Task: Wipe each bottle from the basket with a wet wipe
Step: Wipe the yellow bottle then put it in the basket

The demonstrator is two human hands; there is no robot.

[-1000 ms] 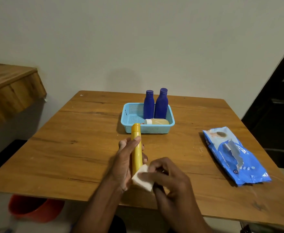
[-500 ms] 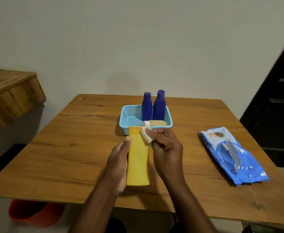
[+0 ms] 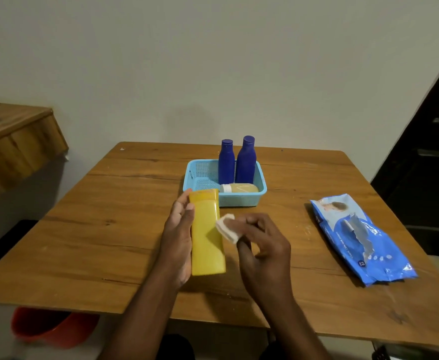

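A flat yellow plastic bottle (image 3: 207, 235) is gripped in the left hand (image 3: 178, 240) while the right hand (image 3: 262, 245) pinches a folded white wet wipe (image 3: 226, 228) against its edge.

Two blue bottles (image 3: 226, 161) (image 3: 246, 159), one yellow bottle (image 3: 207, 232), one small bottle (image 3: 239, 188), one basket (image 3: 200, 172), one wipe (image 3: 227, 227), one wipe pack (image 3: 361, 237), two hands (image 3: 178, 240) (image 3: 263, 245).

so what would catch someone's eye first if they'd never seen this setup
The yellow bottle, gripped by the left hand over the near middle of the wooden table, with the right hand pinching a folded white wipe against its side. Behind it, two dark blue bottles stand upright in a light blue basket above a small bottle lying flat. A blue wipes pack lies to the right.
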